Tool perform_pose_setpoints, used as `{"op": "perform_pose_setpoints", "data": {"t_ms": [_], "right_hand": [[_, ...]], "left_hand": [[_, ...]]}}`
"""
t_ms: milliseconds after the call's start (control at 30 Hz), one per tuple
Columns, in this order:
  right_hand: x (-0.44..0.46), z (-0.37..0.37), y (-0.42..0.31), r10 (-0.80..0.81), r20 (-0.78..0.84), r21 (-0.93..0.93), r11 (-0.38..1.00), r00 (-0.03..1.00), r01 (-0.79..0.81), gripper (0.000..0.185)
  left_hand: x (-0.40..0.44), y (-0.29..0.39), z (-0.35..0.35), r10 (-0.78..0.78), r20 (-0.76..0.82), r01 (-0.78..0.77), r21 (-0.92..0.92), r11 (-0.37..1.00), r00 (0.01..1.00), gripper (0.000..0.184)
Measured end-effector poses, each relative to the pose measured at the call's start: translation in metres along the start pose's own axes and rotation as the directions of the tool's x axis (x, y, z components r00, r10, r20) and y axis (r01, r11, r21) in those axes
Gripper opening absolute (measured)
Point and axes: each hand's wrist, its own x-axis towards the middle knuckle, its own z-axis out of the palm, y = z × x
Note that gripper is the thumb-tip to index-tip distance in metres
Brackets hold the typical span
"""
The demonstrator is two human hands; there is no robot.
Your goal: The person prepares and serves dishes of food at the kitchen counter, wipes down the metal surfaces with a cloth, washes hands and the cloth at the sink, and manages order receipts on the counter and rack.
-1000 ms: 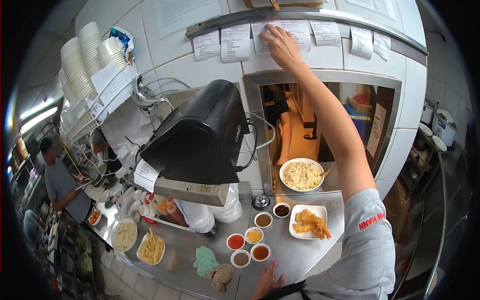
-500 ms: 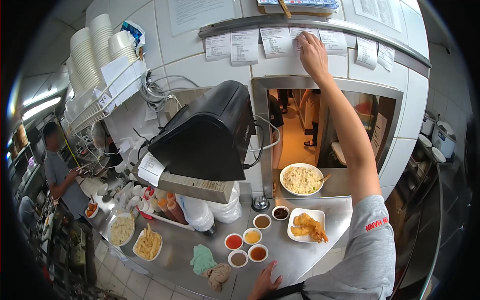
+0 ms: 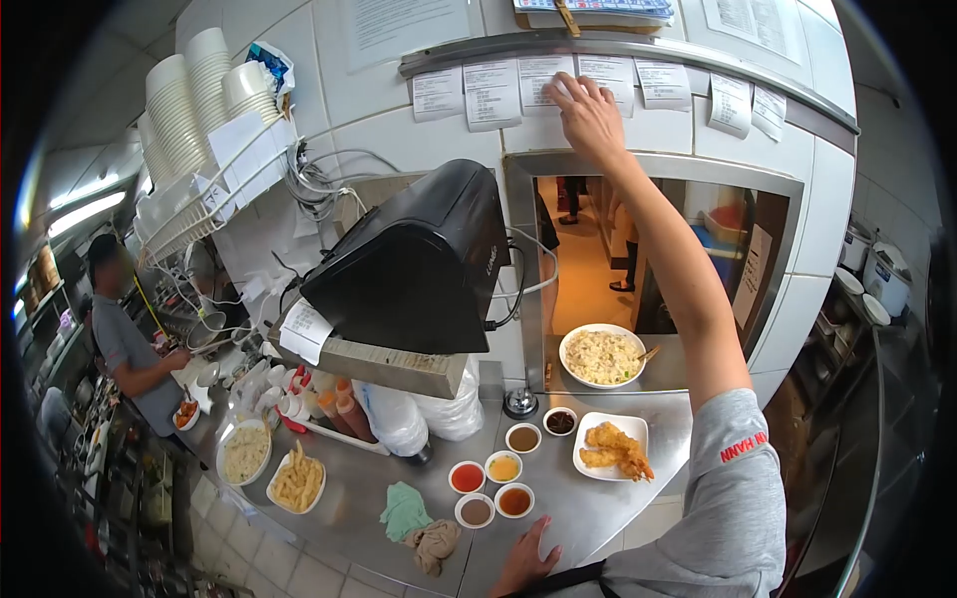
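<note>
My right hand [image 3: 592, 118] is raised to the wall, its fingertips at a printed order slip [image 3: 543, 78] that hangs from a metal rail [image 3: 638, 45]. Its fingers are slightly bent and a little apart, gripping nothing that I can see. Another order slip [image 3: 608, 80] hangs partly behind the hand. Low in the view, my left hand [image 3: 530, 560] rests at the edge of the steel counter [image 3: 588, 518], fingers apart. Close to it stand small cups of sauce [image 3: 514, 500]. A white dish of battered fried prawns [image 3: 613, 453] lies further right.
A bowl of fried rice [image 3: 603, 356] stands in the serving hatch. A black printer [image 3: 409, 269] juts out over the counter. Nearby are cloths [image 3: 407, 513], a service bell [image 3: 519, 403], fries [image 3: 297, 483] and another rice bowl [image 3: 242, 453]. A co-worker [image 3: 130, 339] stands left.
My right hand has slid left along the hanging slips, from the fourth one to the third. My left hand stays at the counter edge. The co-worker's arm has shifted slightly.
</note>
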Motion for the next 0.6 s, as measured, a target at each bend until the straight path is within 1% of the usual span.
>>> {"op": "perform_pose_setpoints", "data": {"t_ms": [67, 167, 267, 300, 367, 400, 467, 533, 567, 600], "right_hand": [[-0.002, -0.007, 0.004, 0.048, -0.073, 0.029, 0.999, 0.996, -0.046, 0.031], [-0.015, -0.016, 0.022, 0.166, -0.138, 0.015, 0.986, 0.976, -0.166, 0.034], [-0.034, -0.026, 0.045, 0.270, -0.156, -0.037, 0.960, 0.950, -0.278, 0.035], [-0.042, -0.028, 0.054, 0.318, -0.122, -0.018, 0.946, 0.940, -0.323, 0.039], [-0.052, -0.029, 0.070, 0.330, -0.156, -0.083, 0.935, 0.931, -0.346, 0.042], [-0.055, -0.027, 0.079, 0.333, -0.173, -0.108, 0.929, 0.927, -0.354, 0.044], [-0.052, -0.031, 0.091, 0.318, -0.134, -0.076, 0.941, 0.939, -0.330, 0.044], [-0.045, -0.031, 0.097, 0.292, -0.103, -0.062, 0.952, 0.951, -0.299, 0.043], [-0.044, -0.030, 0.098, 0.293, -0.060, -0.072, 0.952, 0.954, -0.297, 0.041], [-0.042, -0.029, 0.098, 0.299, -0.052, -0.068, 0.951, 0.953, -0.303, 0.040]], "left_hand": [[0.001, 0.001, -0.001, 0.036, -0.022, -0.036, 0.023, 0.999, 0.999, 0.060], [0.002, 0.001, -0.001, 0.012, 0.011, -0.013, 0.049, 0.999, 1.000, 0.060], [-0.007, -0.022, 0.019, 0.049, -0.054, -0.042, 0.112, 0.993, 0.997, 0.061], [-0.009, -0.033, 0.024, 0.083, -0.041, -0.076, 0.150, 0.986, 0.996, 0.060], [-0.012, -0.045, 0.030, 0.137, -0.032, -0.126, 0.222, 0.967, 0.990, 0.057], [-0.012, -0.046, 0.031, 0.140, -0.030, -0.130, 0.209, 0.969, 0.990, 0.057], [-0.010, -0.032, 0.025, 0.140, -0.035, -0.132, 0.186, 0.974, 0.989, 0.057], [-0.006, -0.021, 0.022, 0.183, -0.081, -0.170, 0.140, 0.975, 0.980, 0.057], [-0.004, -0.016, 0.020, 0.203, -0.105, -0.190, 0.117, 0.975, 0.974, 0.057], [-0.004, -0.010, 0.018, 0.176, -0.097, -0.169, 0.077, 0.983, 0.979, 0.058]]}}
